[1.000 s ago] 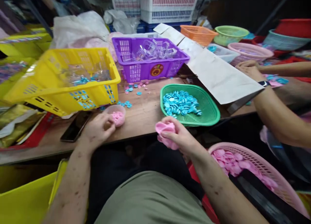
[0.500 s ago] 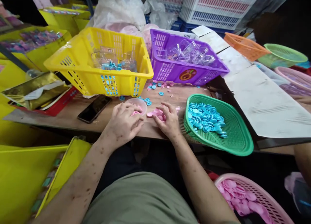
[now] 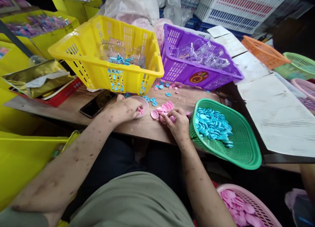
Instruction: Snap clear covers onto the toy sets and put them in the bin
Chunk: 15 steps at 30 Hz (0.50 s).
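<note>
The left grip [image 3: 128,109] is pinched on a small pink piece inside the little clear cup [image 3: 142,105], while the right grip [image 3: 177,124] rests curled over the pink discs [image 3: 164,108] spread on the bench [image 3: 73,112], fingertips on one of them; whether it actually grasps one I cannot tell. Far left stands the yellow basket [image 3: 81,49], with the purple basket [image 3: 179,69] to its right, both holding clear cases. Near right, the green basket [image 3: 246,154] holds many blue caps [image 3: 213,125], and the pink basket [image 3: 261,204] nearest holds plenty more pink discs. Judging by those heaps, much sorting remains; only a handful lies out. A phone [image 3: 97,103] sits left of the cup.
</note>
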Each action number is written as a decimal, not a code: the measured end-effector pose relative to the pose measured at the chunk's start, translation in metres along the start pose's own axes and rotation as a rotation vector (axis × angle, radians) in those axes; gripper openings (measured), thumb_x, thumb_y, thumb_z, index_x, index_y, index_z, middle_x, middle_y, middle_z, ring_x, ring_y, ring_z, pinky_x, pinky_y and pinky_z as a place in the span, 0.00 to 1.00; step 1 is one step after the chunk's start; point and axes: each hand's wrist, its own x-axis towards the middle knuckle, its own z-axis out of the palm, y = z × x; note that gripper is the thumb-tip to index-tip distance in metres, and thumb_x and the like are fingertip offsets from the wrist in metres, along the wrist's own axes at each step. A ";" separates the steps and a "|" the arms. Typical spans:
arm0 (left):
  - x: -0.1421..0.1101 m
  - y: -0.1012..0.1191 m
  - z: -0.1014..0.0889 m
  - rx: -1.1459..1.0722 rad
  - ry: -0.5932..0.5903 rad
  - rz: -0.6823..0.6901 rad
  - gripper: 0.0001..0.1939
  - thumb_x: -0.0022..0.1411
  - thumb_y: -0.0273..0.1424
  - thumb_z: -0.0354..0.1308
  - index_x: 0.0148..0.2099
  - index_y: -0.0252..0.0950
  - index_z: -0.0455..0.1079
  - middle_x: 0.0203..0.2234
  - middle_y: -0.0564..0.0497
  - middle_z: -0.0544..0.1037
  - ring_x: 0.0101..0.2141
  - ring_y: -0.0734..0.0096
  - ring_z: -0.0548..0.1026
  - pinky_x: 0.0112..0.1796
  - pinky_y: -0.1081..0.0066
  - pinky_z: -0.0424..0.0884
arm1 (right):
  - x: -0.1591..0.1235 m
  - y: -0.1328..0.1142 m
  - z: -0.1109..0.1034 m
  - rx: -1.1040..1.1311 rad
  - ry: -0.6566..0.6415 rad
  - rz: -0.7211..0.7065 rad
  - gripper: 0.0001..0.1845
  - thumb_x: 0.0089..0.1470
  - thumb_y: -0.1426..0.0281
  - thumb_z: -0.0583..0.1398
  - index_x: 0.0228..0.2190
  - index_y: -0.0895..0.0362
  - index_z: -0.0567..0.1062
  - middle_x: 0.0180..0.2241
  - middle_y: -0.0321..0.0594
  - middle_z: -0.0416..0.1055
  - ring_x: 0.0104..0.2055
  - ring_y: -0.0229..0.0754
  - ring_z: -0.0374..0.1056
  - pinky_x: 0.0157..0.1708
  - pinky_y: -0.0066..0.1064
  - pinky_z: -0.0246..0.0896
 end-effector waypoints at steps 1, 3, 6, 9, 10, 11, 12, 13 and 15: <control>0.003 0.000 -0.006 0.030 -0.059 -0.006 0.11 0.73 0.31 0.63 0.52 0.38 0.84 0.48 0.46 0.88 0.49 0.55 0.81 0.50 0.60 0.65 | 0.000 0.000 -0.003 0.000 -0.019 -0.008 0.14 0.71 0.58 0.67 0.34 0.51 0.82 0.40 0.45 0.78 0.46 0.53 0.76 0.51 0.47 0.74; 0.008 0.003 -0.016 0.063 -0.153 -0.003 0.09 0.71 0.30 0.63 0.48 0.39 0.85 0.44 0.48 0.88 0.46 0.57 0.82 0.48 0.61 0.65 | -0.003 0.001 -0.010 -0.013 -0.094 -0.036 0.09 0.69 0.60 0.68 0.43 0.52 0.86 0.48 0.47 0.79 0.52 0.55 0.78 0.57 0.49 0.75; 0.010 0.007 -0.024 0.072 -0.171 0.023 0.08 0.69 0.29 0.63 0.43 0.41 0.84 0.40 0.51 0.88 0.44 0.58 0.82 0.47 0.61 0.65 | -0.011 -0.002 -0.023 -0.026 -0.244 -0.072 0.25 0.62 0.65 0.72 0.60 0.50 0.82 0.61 0.50 0.76 0.63 0.59 0.75 0.66 0.53 0.73; 0.010 0.006 -0.024 0.084 -0.161 0.039 0.08 0.69 0.29 0.61 0.42 0.42 0.83 0.41 0.50 0.88 0.45 0.56 0.83 0.46 0.60 0.65 | -0.017 -0.005 -0.030 -0.034 -0.243 -0.043 0.26 0.62 0.67 0.72 0.61 0.50 0.80 0.60 0.49 0.76 0.62 0.57 0.76 0.65 0.50 0.74; 0.009 0.005 -0.023 0.086 -0.157 0.038 0.08 0.69 0.29 0.61 0.43 0.41 0.83 0.42 0.49 0.88 0.46 0.55 0.83 0.46 0.61 0.65 | -0.019 -0.006 -0.031 -0.043 -0.224 -0.027 0.20 0.64 0.67 0.71 0.56 0.51 0.81 0.57 0.48 0.77 0.59 0.56 0.77 0.62 0.49 0.76; 0.009 0.004 -0.022 0.085 -0.155 0.036 0.09 0.69 0.30 0.61 0.45 0.41 0.83 0.44 0.48 0.89 0.47 0.55 0.83 0.45 0.61 0.65 | -0.021 -0.007 -0.031 -0.052 -0.213 -0.021 0.13 0.65 0.68 0.71 0.50 0.51 0.83 0.53 0.47 0.78 0.55 0.54 0.78 0.60 0.48 0.77; 0.009 0.003 -0.022 0.083 -0.155 0.031 0.09 0.69 0.31 0.61 0.46 0.41 0.82 0.45 0.48 0.89 0.47 0.55 0.84 0.45 0.61 0.65 | -0.022 -0.008 -0.030 -0.057 -0.211 -0.025 0.06 0.65 0.68 0.70 0.45 0.51 0.83 0.50 0.47 0.79 0.52 0.54 0.79 0.58 0.48 0.77; 0.010 0.002 -0.021 0.076 -0.156 0.030 0.10 0.69 0.30 0.60 0.48 0.41 0.82 0.46 0.48 0.89 0.48 0.55 0.84 0.46 0.61 0.66 | -0.024 -0.009 -0.029 -0.056 -0.210 -0.039 0.02 0.66 0.69 0.69 0.41 0.51 0.83 0.47 0.46 0.79 0.51 0.54 0.78 0.57 0.48 0.77; 0.009 0.000 -0.022 0.052 -0.158 0.046 0.11 0.68 0.29 0.60 0.49 0.40 0.82 0.47 0.47 0.89 0.49 0.55 0.84 0.47 0.61 0.67 | -0.027 -0.012 -0.028 -0.045 -0.178 -0.075 0.03 0.68 0.69 0.67 0.38 0.51 0.82 0.46 0.47 0.79 0.52 0.55 0.78 0.58 0.51 0.76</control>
